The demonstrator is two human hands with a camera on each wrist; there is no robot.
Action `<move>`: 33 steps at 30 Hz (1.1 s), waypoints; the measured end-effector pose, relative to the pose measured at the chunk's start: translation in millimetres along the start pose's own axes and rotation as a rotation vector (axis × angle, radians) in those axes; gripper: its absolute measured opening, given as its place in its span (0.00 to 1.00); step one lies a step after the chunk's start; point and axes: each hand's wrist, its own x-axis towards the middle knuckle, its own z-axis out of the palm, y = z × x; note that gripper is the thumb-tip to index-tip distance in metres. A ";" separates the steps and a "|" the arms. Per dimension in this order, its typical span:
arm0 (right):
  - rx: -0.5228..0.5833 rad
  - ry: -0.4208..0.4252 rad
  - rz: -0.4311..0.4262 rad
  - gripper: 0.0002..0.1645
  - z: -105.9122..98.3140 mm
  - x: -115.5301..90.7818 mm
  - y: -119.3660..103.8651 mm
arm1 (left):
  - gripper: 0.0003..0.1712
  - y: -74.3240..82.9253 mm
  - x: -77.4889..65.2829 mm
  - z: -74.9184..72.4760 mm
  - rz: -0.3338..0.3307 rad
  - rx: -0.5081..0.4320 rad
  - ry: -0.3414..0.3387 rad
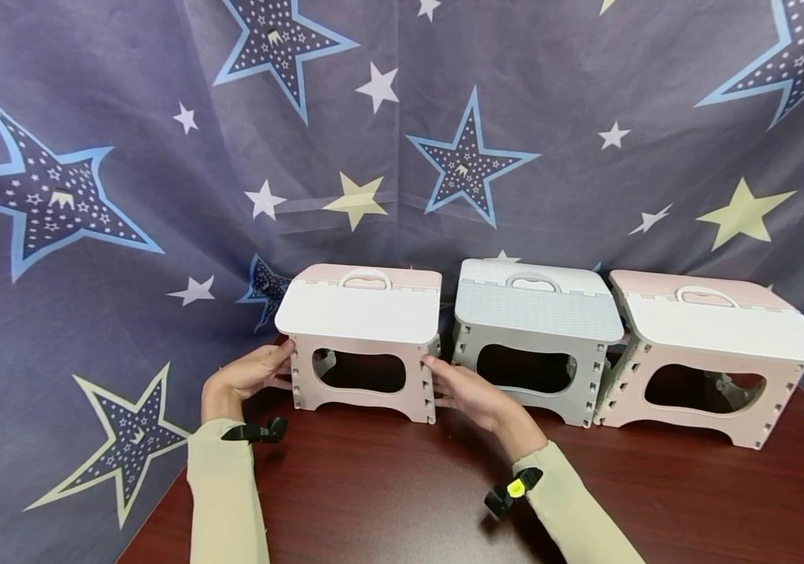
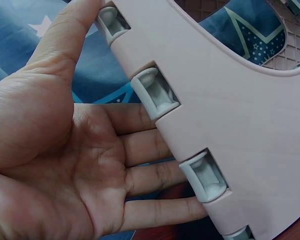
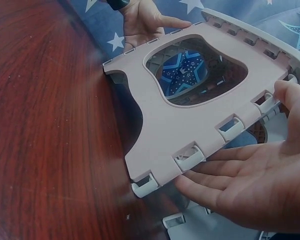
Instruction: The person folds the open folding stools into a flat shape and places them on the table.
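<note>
A pink-and-white plastic folding stool (image 1: 360, 313) stands unfolded at the left of a dark red wooden table (image 1: 374, 493), beside a pale grey-blue plastic stool (image 1: 537, 313) and a second pink-and-white stool (image 1: 726, 325). Left hand (image 1: 250, 372) and right hand (image 1: 471, 394) flank it, unclenched, fingers extended, thumbs at its front edges; hidden left fingertips obscure any firm hold. Unfolding appears complete for all three; only release seems left.

An indoor corner, though whether home or studio cannot be told. Star-printed cloth (image 1: 345, 149) hangs like a backdrop along the far and left sides of a dark-red, wood-grained bench (image 1: 374, 486).
</note>
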 end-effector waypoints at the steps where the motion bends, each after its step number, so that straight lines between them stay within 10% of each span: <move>1: 0.001 0.000 0.000 0.43 0.0 0.1 0.0 | 0.48 0.3 0.0 0.2 -0.001 0.000 0.001; 33: 0.001 -0.040 -0.016 0.45 -2.3 -1.8 1.3 | 0.50 -2.5 -1.6 -2.0 0.023 0.012 -0.028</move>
